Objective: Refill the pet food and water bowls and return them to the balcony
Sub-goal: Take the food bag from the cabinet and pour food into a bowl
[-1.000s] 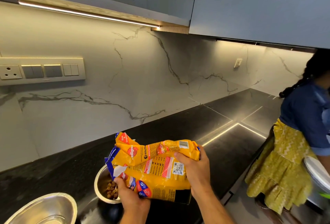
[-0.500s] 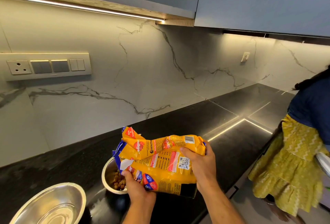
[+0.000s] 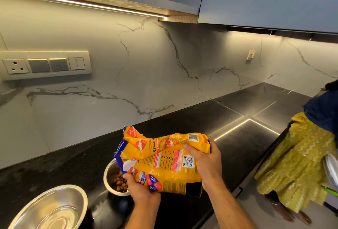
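A yellow pet food bag (image 3: 164,161) lies on its side above the black counter (image 3: 182,119), its torn mouth over a small steel bowl (image 3: 109,175). Brown kibble (image 3: 120,183) sits inside that bowl. My left hand (image 3: 140,188) pinches the bag's lower edge by the opening. My right hand (image 3: 204,163) grips the bag's closed end, thumb on top. A larger steel bowl (image 3: 53,208) stands at the lower left of the counter; its inside is shiny, and I cannot tell whether it holds water.
A person in a blue top and yellow skirt (image 3: 301,159) stands at the right, close to the counter's edge, holding a steel dish (image 3: 331,170). A switch panel (image 3: 45,65) is on the marble wall. An open cabinet door (image 3: 265,0) hangs overhead.
The view has tilted down and right, so the bag, bowls and hands sit higher in frame. My grip on the bag is the same. The person at the right has shifted further right.
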